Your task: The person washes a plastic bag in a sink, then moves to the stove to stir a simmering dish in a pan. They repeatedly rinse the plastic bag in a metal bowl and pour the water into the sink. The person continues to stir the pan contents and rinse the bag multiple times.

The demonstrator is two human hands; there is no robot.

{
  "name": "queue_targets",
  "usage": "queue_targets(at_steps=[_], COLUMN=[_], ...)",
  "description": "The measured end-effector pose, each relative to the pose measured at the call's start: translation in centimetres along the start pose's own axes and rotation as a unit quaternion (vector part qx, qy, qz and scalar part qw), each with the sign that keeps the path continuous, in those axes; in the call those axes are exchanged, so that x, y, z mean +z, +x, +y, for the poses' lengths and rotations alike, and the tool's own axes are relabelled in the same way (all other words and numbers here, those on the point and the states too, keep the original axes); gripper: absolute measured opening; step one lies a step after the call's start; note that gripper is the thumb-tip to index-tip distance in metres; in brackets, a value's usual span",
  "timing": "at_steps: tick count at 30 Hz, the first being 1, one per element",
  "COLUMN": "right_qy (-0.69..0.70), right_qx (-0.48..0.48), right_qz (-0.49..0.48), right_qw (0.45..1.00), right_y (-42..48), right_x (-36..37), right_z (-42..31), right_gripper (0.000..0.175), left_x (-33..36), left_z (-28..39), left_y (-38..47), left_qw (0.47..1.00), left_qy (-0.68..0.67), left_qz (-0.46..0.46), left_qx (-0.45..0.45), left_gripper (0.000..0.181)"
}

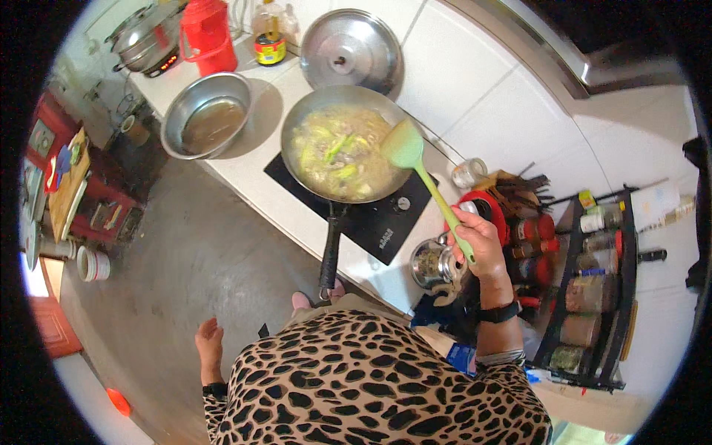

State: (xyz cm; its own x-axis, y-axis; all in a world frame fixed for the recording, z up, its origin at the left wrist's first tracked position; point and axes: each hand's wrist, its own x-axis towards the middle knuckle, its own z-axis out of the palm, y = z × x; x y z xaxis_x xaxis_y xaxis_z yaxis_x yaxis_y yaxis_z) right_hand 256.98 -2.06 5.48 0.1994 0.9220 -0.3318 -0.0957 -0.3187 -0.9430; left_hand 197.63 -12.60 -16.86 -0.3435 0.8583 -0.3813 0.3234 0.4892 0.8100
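My right hand [479,240] is closed around the handle of a green spatula [406,146]. The spatula's blade is at the right rim of a metal frying pan [290,119], over or against it. Yellow-green vegetable pieces and other food [339,150] sit in cloudy liquid in the pan. The pan stands on a black cooktop [372,228], its black handle [330,250] pointing towards me. Low on the left, away from the counter, my left hand [209,334] hangs with nothing visible in it; its fingers are close together. A metal lid [351,53] leans on the tiled wall behind the pan.
Left of the pan stand a metal basin [167,125] with some liquid, a red thermos [207,36], a sauce bottle [270,47] and a steamer pot [146,39]. On the right are a lidded glass jar [431,264] and a black spice rack [567,289]. A cutting board [72,183] lies far left.
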Motion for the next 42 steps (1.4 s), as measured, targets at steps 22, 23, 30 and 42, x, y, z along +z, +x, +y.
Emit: queue_targets(at_steps=[22, 23, 30, 42], right_qy=[-0.472, -0.503, -0.401, -0.447], right_qx=[-0.215, -0.200, -0.242, -0.267], right_qz=[0.041, 0.043, -0.022, -0.090], right_qw=[0.854, 0.839, 0.883, 0.849], right_y=[3.2, 4.4, 7.1, 5.4], right_x=[3.2, 4.0, 8.3, 12.1], right_z=[3.2, 3.4, 5.3, 4.0], right_gripper=[0.045, 0.044, 0.044, 0.046], left_x=[4.1, 4.1, 2.7, 0.6], left_z=[6.0, 5.8, 3.4, -1.5], left_y=[3.1, 2.7, 0.7, -0.8], left_qw=[0.989, 0.988, 0.998, 0.999], left_qy=[0.111, 0.124, 0.056, 0.025], left_qz=[-0.064, -0.063, -0.037, 0.022], left_qx=[0.071, 0.073, 0.019, 0.010], left_gripper=[0.035, 0.035, 0.036, 0.032])
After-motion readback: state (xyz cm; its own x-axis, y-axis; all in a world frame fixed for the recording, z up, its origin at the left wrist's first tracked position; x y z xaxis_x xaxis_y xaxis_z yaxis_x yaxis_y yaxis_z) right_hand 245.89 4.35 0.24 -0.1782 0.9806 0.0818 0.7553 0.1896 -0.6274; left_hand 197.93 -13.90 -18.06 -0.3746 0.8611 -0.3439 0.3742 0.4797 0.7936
